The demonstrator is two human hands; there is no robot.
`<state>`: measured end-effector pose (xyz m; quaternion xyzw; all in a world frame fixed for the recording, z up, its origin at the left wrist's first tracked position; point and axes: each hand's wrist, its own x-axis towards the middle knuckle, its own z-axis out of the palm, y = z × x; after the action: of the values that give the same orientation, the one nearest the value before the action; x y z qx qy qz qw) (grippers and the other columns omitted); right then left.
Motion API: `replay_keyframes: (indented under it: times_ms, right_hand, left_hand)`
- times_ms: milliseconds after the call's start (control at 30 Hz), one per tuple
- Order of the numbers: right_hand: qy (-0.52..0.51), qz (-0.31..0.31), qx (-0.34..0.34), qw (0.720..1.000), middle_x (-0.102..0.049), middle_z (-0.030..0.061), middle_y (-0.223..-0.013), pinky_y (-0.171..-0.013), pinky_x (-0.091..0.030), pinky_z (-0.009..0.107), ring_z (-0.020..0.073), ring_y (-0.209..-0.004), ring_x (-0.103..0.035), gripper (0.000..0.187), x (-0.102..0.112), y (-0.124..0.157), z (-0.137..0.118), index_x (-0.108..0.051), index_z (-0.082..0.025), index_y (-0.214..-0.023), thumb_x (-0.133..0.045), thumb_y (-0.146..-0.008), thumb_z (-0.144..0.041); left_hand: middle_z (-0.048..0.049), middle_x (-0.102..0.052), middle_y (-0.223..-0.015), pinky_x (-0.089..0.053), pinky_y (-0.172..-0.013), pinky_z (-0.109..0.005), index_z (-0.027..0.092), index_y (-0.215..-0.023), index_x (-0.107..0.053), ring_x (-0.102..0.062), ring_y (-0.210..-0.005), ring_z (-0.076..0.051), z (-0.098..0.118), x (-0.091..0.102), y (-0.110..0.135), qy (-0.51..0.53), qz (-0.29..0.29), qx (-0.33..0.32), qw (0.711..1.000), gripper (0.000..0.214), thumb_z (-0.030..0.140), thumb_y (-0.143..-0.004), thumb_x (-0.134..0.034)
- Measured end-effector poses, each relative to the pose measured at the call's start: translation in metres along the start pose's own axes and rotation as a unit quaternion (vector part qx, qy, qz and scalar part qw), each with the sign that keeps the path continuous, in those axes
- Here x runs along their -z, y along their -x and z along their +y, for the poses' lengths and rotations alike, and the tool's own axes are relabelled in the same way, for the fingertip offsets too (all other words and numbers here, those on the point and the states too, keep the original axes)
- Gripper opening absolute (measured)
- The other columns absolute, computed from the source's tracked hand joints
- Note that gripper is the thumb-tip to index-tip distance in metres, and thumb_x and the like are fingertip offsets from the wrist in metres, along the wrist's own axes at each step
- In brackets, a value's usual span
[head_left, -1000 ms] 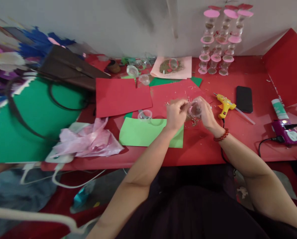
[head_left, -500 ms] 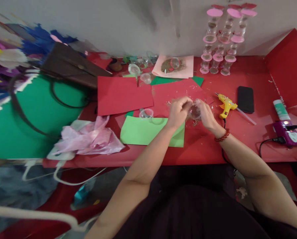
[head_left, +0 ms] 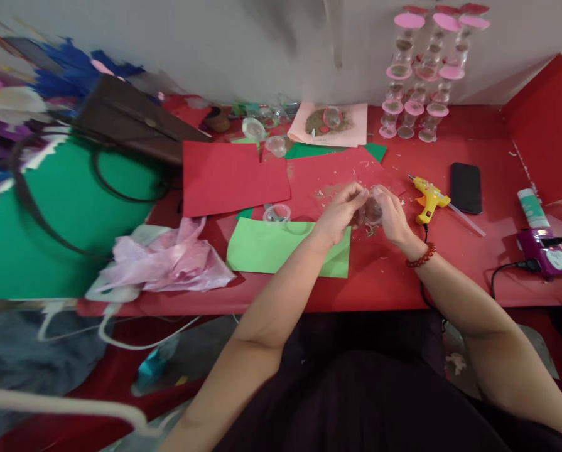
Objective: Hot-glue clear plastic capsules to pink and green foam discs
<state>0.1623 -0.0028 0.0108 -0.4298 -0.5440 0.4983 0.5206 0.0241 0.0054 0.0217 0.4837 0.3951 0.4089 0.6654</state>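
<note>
Over the red table (head_left: 403,292), a small clear plastic cup (head_left: 372,213) is held between my two hands. My left hand (head_left: 340,216) has its thumb and fingers closed at the cup's upper left side. From the other side my right hand (head_left: 392,215) curls round it, a red bead bracelet on the wrist. Whether anything small sits in the fingertips is hard to see. Shavings and crumbs lie under and around the hands. A yellow glue gun (head_left: 428,199) with a clear glue stick rests just right of my right hand.
Sheets of red card (head_left: 233,179) and light green card (head_left: 281,248) lie to the left, with a clear lid (head_left: 277,214). Sand on pink paper (head_left: 351,116) is at the back. Stacked hourglasses (head_left: 412,108) stand beside it; a black phone (head_left: 466,188) lies right.
My hands and the cup have shifted very slightly, with the fingertips a little differently placed at its top. The view has moved a touch; everything on the table stays put.
</note>
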Motion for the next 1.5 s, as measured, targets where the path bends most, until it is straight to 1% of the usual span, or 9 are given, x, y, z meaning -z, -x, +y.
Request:
replay_keyframes:
  times_ms: [467,667,800,1033,1167,1233,1333,1400,1500]
  right_hand:
    - [-0.007,0.026,-0.005,1.0,-0.049,-0.0046,-0.058,-0.051,-0.04,0.029,0.0127,-0.051,-0.048,0.047,0.006,-0.003,0.006,-0.049,-0.027,-0.074,-0.054,-0.094,-0.069]
    - [0.004,0.0,0.018,1.0,-0.047,-0.004,-0.058,-0.052,-0.038,0.029,0.0123,-0.052,-0.044,0.051,0.001,0.001,-0.001,-0.043,-0.027,-0.07,-0.057,-0.093,-0.07]
    - [-0.002,0.011,0.015,1.0,-0.044,-0.0046,-0.057,-0.05,-0.037,0.028,0.0119,-0.051,-0.04,0.05,0.001,0.001,0.001,-0.041,-0.027,-0.07,-0.056,-0.094,-0.069]
    - [-0.028,0.032,0.001,0.999,-0.043,-0.0069,-0.055,-0.048,-0.034,0.028,0.0115,-0.047,-0.043,0.048,0.004,-0.001,0.007,-0.041,-0.027,-0.071,-0.057,-0.092,-0.068]
    - [-0.031,0.036,0.007,0.999,-0.048,-0.0046,-0.058,-0.05,-0.036,0.027,0.0123,-0.05,-0.045,0.039,0.006,-0.004,0.009,-0.047,-0.026,-0.071,-0.055,-0.093,-0.057]
    - [-0.037,0.05,0.017,0.998,-0.052,-0.0028,-0.061,-0.052,-0.038,0.027,0.0128,-0.054,-0.047,0.035,0.007,-0.006,0.01,-0.049,-0.026,-0.07,-0.054,-0.093,-0.052]
    - [-0.038,0.074,0.013,0.996,-0.055,-0.0013,-0.068,-0.056,-0.041,0.027,0.0136,-0.061,-0.049,0.035,0.006,-0.008,0.012,-0.051,-0.025,-0.072,-0.053,-0.093,-0.053]
    - [-0.035,0.083,-0.001,0.996,-0.057,-0.0008,-0.072,-0.057,-0.042,0.026,0.0135,-0.064,-0.051,0.037,0.005,-0.008,0.012,-0.053,-0.025,-0.073,-0.054,-0.093,-0.056]
    - [-0.068,0.094,-0.038,0.993,-0.056,-0.0012,-0.072,-0.054,-0.039,0.025,0.0126,-0.062,-0.049,0.04,0.002,-0.008,0.01,-0.054,-0.024,-0.075,-0.054,-0.093,-0.059]
  left_hand:
    - [0.0041,-0.051,-0.065,-0.034,-0.05,-0.025,0.024,-0.083,-0.049,-0.049,-0.052,-0.011,-0.001,-0.003,0.0,0.025,-0.003,-0.004,1.0,0.026,0.037,-0.096,-0.068]
    - [0.0032,-0.052,-0.062,-0.031,-0.048,-0.026,0.024,-0.078,-0.045,-0.048,-0.051,-0.011,-0.001,-0.002,0.0,0.016,-0.002,-0.015,1.0,0.045,0.059,-0.094,-0.069]
    - [0.0043,-0.05,-0.061,-0.032,-0.049,-0.026,0.024,-0.078,-0.043,-0.047,-0.051,-0.011,-0.003,-0.004,-0.001,0.01,-0.004,-0.017,1.0,0.049,0.061,-0.09,-0.073]
    - [0.0053,-0.048,-0.064,-0.037,-0.051,-0.025,0.024,-0.079,-0.043,-0.045,-0.05,-0.01,-0.006,-0.008,-0.001,0.058,0.008,0.004,0.998,0.036,0.039,-0.094,-0.072]
    - [0.0055,-0.049,-0.064,-0.036,-0.05,-0.023,0.024,-0.08,-0.047,-0.046,-0.05,-0.009,-0.004,-0.007,-0.001,0.067,0.01,0.005,0.998,0.026,0.026,-0.095,-0.068]
    - [0.0051,-0.051,-0.066,-0.039,-0.05,-0.023,0.024,-0.083,-0.049,-0.049,-0.052,-0.01,-0.003,-0.006,0.0,0.06,0.015,0.006,0.998,0.023,0.03,-0.096,-0.068]
    - [0.0032,-0.056,-0.069,-0.042,-0.052,-0.024,0.024,-0.084,-0.052,-0.053,-0.055,-0.011,-0.001,-0.005,0.0,0.028,0.023,-0.014,0.999,0.032,0.05,-0.099,-0.064]
    - [0.0027,-0.057,-0.067,-0.039,-0.051,-0.025,0.023,-0.079,-0.051,-0.051,-0.054,-0.01,-0.002,-0.005,0.0,-0.028,0.03,-0.051,0.998,0.044,0.06,-0.094,-0.069]
    - [0.0032,-0.054,-0.061,-0.038,-0.052,-0.026,0.022,-0.073,-0.051,-0.047,-0.052,-0.01,-0.006,-0.002,-0.001,-0.119,0.028,-0.098,0.988,0.049,0.061,-0.087,-0.078]
